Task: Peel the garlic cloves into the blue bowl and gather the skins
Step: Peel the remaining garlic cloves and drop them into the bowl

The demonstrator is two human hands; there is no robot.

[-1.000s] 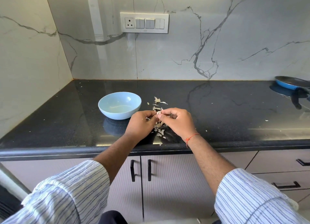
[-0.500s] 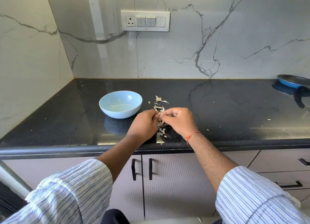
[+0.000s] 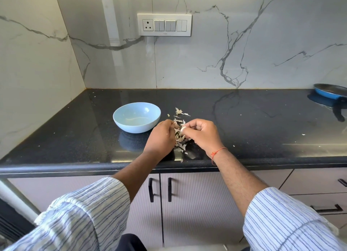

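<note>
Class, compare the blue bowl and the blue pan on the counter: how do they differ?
The bowl is pale blue, deep and round, and stands near the hands; the pan is darker blue, shallow, with a black handle, at the far right edge. Both sit upright on the black counter.

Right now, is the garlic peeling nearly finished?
Partly. A pile of garlic skins already lies on the counter, so some peeling is done. The right hand pinches a white clove, with the left hand close beside it. The blue bowl looks empty, and the skins are still scattered.
</note>
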